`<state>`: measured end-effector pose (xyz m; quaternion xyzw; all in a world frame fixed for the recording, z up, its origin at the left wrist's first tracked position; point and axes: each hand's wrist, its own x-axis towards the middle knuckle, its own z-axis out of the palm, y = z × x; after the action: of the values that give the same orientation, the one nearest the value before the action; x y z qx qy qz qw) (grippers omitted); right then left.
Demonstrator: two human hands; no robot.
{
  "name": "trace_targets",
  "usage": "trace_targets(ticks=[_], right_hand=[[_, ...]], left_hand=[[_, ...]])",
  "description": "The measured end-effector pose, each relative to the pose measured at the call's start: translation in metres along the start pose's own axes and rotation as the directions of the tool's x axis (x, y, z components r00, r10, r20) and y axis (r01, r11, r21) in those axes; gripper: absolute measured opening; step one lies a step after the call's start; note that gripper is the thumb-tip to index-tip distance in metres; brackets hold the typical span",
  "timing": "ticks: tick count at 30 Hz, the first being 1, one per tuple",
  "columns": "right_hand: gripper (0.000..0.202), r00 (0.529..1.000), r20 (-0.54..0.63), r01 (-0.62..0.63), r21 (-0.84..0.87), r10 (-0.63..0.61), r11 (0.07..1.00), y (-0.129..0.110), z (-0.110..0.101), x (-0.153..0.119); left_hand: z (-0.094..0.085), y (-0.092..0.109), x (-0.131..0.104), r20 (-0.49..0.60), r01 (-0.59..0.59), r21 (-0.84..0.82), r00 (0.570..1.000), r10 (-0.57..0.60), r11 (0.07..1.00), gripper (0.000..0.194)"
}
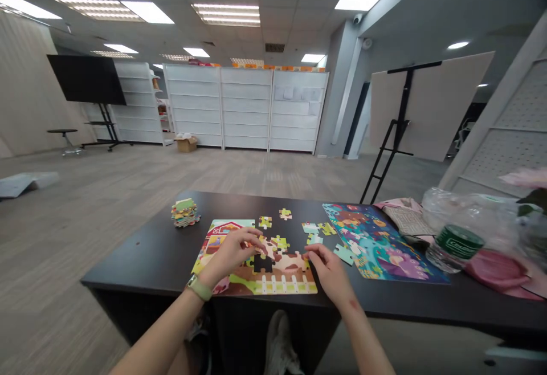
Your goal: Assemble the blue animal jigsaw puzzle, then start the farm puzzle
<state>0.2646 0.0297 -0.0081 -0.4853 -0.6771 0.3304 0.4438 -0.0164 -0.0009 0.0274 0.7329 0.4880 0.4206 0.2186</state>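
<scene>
A partly assembled farm jigsaw puzzle (241, 285) lies on the dark table in front of me, with a fence, a barn and a cow. A dark gap shows in its middle. My left hand (233, 252), wearing a pale green watch, reaches over the puzzle with bent fingertips closed at a cow-patterned puzzle piece (268, 247) just above the gap. My right hand (331, 272) rests by the puzzle's right edge, its fingers loosely bent and apart, holding nothing visible. Loose pieces, one yellow-green (265, 222) and one pale blue (344, 254), lie beyond and beside the hands.
A stack of puzzle pieces (185, 213) stands at the table's far left. To the right lies a finished blue animal puzzle (384, 244). Past it are a green-labelled bottle (455, 248), clear plastic and a pink bag (496, 269). The table's front edge (363, 309) is close to my forearms.
</scene>
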Motion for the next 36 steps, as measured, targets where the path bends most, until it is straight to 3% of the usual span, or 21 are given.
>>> trace_targets(ticks=[6, 14, 19, 23, 27, 31, 33, 36], right_hand=[[0.027, 1.0, -0.016, 0.001, -0.016, -0.001, 1.0, -0.006, -0.001, -0.002], [0.028, 1.0, 0.013, 0.017, -0.025, -0.017, 1.0, -0.004, 0.0, -0.002], [0.029, 1.0, 0.002, 0.024, -0.019, -0.024, 1.0, -0.002, 0.0, -0.002], [0.028, 1.0, -0.009, 0.028, -0.003, -0.028, 1.0, -0.002, 0.0, -0.002], [0.03, 0.998, 0.025, 0.064, -0.051, -0.063, 0.997, -0.008, 0.0, -0.004], [0.04, 0.967, 0.113, 0.237, -0.085, -0.227, 0.968, -0.017, 0.002, -0.009], [0.044, 0.948, 0.166, 0.284, -0.059, -0.271, 0.957, -0.018, 0.003, -0.01], [0.045, 0.966, 0.153, 0.213, -0.024, -0.207, 0.977, -0.014, 0.003, -0.008]], left_hand=[[-0.001, -0.009, -0.015, 0.053, -0.019, -0.101, 0.998, 0.024, 0.995, 0.027], [0.001, 0.007, -0.013, 0.119, -0.066, 0.014, 0.991, 0.064, 0.998, 0.041], [0.005, 0.004, -0.014, 0.134, -0.045, -0.005, 0.99, 0.045, 0.999, 0.043], [0.008, 0.0, -0.015, 0.141, -0.012, -0.051, 0.99, 0.019, 0.999, 0.032], [0.021, -0.004, -0.008, 0.138, 0.11, -0.17, 0.987, -0.087, 0.979, 0.021], [0.048, 0.001, 0.005, 0.145, 0.076, -0.321, 0.989, -0.03, 0.944, 0.031], [0.061, 0.01, 0.012, 0.177, 0.019, -0.271, 0.984, 0.031, 0.962, 0.03], [0.07, 0.023, 0.023, 0.19, -0.09, 0.037, 0.978, 0.082, 0.995, 0.022]])
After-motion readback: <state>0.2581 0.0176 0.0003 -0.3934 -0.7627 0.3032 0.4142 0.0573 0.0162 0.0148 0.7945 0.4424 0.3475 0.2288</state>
